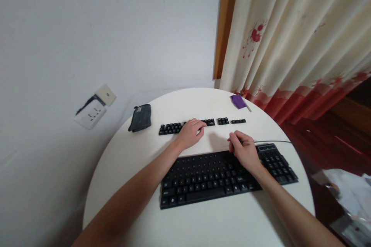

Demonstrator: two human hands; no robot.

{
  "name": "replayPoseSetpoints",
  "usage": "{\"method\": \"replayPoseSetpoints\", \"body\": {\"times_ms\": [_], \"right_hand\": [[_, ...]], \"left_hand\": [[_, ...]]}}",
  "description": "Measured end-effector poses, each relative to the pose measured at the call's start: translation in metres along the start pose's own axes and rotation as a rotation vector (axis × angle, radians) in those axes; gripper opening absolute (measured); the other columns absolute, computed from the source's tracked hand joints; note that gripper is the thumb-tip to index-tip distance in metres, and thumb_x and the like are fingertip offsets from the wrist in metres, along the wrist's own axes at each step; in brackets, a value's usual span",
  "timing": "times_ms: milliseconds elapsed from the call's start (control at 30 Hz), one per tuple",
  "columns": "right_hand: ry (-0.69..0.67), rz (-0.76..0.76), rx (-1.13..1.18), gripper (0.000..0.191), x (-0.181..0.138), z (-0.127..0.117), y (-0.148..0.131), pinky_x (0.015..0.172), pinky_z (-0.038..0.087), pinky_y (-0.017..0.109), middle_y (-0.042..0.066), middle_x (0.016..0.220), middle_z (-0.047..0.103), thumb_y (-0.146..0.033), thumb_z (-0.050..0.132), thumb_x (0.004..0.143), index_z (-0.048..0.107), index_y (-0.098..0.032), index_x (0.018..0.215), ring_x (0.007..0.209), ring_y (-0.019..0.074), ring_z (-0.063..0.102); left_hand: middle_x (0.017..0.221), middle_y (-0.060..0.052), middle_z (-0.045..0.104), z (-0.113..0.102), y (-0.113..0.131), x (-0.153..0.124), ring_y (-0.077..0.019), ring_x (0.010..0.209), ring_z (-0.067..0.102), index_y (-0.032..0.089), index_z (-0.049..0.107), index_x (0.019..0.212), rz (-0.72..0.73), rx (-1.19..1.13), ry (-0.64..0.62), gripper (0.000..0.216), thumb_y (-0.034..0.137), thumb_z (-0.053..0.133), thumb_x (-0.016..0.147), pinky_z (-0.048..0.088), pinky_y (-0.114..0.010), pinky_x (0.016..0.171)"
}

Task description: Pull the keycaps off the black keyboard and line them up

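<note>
Keycaps [171, 128] lie in rows on the surface [203, 224] beyond the partly stripped keyboard [208, 178], left hand [191, 133] bent over them, right hand [242, 148] curled above its far edge, neither grip discernible, so cap-by-cap work seems underway, next calling for a light, exact pinch.

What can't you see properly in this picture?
In the head view:
1. The left hand hides part of the row of loose keycaps.
2. The right hand is curled, so its fingers hide whether it holds anything.
3. It and its forearm cover part of the keyboard.
4. Lettering on the loose keycaps is too small to read.
5. The cable runs out of sight past the table.
6. The right edge cuts off the white bundle.
</note>
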State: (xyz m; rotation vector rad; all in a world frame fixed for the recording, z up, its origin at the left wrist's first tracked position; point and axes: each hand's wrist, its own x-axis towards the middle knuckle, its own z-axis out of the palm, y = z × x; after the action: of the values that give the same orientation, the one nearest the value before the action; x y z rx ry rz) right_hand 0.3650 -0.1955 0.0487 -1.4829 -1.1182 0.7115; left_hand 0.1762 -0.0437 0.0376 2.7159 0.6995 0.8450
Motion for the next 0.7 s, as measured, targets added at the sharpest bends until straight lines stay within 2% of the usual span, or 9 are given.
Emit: {"method": "replayPoseSetpoints", "body": {"times_ms": [200,333,433,567,700], "right_hand": [[0.056,-0.014,0.024,0.04,0.005,-0.011,-0.004,0.048,0.034,0.024,-0.003,0.048,0.05,-0.045,0.056,0.092,0.059,-0.017,0.063,0.046,0.0103,0.042],[-0.001,0.066,-0.038,0.041,-0.003,-0.022,-0.014,0.044,0.029,0.024,-0.002,0.046,0.051,-0.046,0.055,0.092,0.061,-0.017,0.064,0.042,0.0101,0.039],[-0.06,0.06,-0.117,0.042,-0.017,-0.027,-0.018,0.046,0.031,0.024,-0.002,0.047,0.05,-0.045,0.054,0.093,0.058,-0.017,0.062,0.044,0.0107,0.041],[-0.089,0.05,-0.166,0.042,-0.033,-0.028,-0.011,0.048,0.034,0.024,-0.002,0.048,0.05,-0.045,0.053,0.094,0.058,-0.018,0.063,0.047,0.0117,0.045],[-0.105,0.099,-0.133,0.041,-0.041,-0.025,0.001,0.044,0.031,0.024,-0.002,0.047,0.05,-0.047,0.053,0.093,0.059,-0.018,0.065,0.042,0.0109,0.042]], "left_hand": [[0.092,-0.005,0.071,0.003,-0.004,-0.002,-0.019,0.086,0.061,0.017,0.066,0.098,0.111,0.015,0.011,0.019,0.015,0.048,0.092,0.049,-0.035,0.081],[0.092,-0.005,0.072,0.004,-0.005,-0.002,-0.0191,0.086,0.062,0.017,0.067,0.097,0.137,0.018,0.005,0.019,0.015,0.049,0.092,0.05,-0.035,0.083],[0.092,-0.005,0.072,0.004,-0.005,-0.002,-0.019,0.086,0.062,0.017,0.067,0.097,0.157,0.017,-0.001,0.02,0.015,0.048,0.092,0.05,-0.036,0.085],[0.092,-0.005,0.072,0.004,-0.003,-0.002,-0.0191,0.086,0.063,0.016,0.067,0.096,0.172,0.026,-0.011,0.02,0.014,0.048,0.092,0.05,-0.036,0.085],[0.091,-0.005,0.072,0.003,-0.002,-0.002,-0.0192,0.086,0.062,0.016,0.067,0.095,0.17,0.031,-0.021,0.02,0.015,0.048,0.092,0.05,-0.035,0.085]]}}
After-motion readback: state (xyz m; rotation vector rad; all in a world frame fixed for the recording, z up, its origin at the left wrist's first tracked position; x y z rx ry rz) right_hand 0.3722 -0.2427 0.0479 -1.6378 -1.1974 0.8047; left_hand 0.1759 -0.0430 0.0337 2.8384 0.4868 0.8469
